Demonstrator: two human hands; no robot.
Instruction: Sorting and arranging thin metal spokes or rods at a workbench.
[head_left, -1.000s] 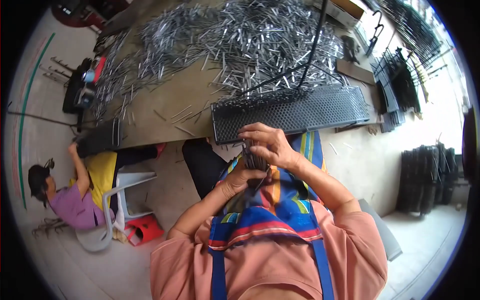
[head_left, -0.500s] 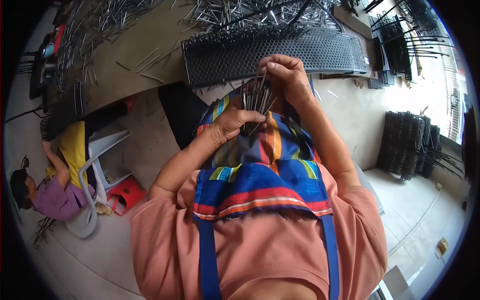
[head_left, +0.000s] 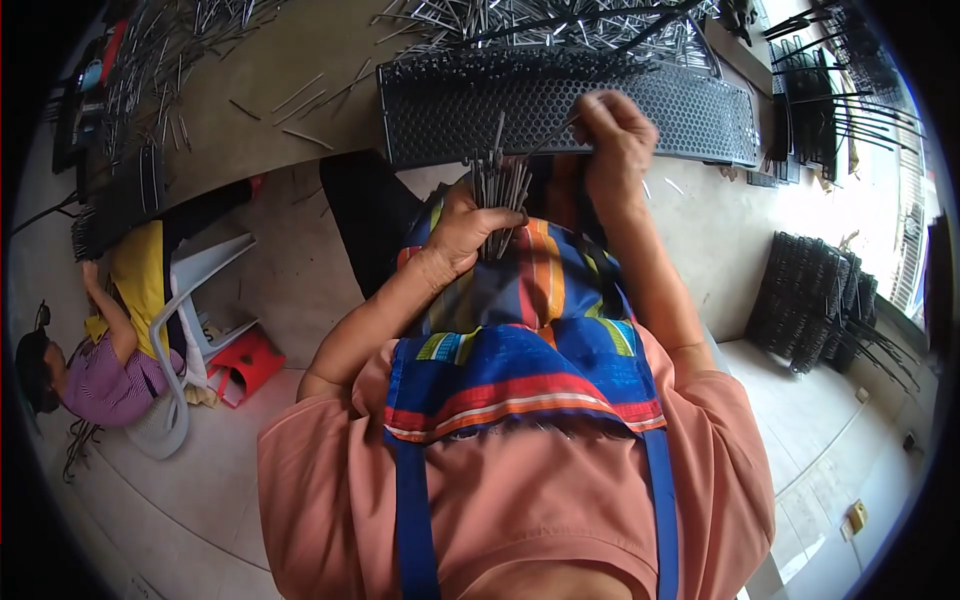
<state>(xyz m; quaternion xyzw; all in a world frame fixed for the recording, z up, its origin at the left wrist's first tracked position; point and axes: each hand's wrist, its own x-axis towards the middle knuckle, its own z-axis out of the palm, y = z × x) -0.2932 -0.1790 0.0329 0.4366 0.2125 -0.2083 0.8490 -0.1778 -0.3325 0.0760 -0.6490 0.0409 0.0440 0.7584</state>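
Holding a bundle of thin metal rods (head_left: 497,195) upright at upper centre, your left hand (head_left: 467,228) is clenched around it. Your right hand (head_left: 612,140) pinches one rod at the black perforated panel (head_left: 450,110) just above. Many rods remain in your fist; the loose rod pile (head_left: 560,25) lies beyond the panel.

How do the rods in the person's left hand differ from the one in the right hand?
The left hand grips a bundle of rods standing upright over the lap. The right hand pinches a single rod, tilted against the black perforated panel. All are thin grey metal.
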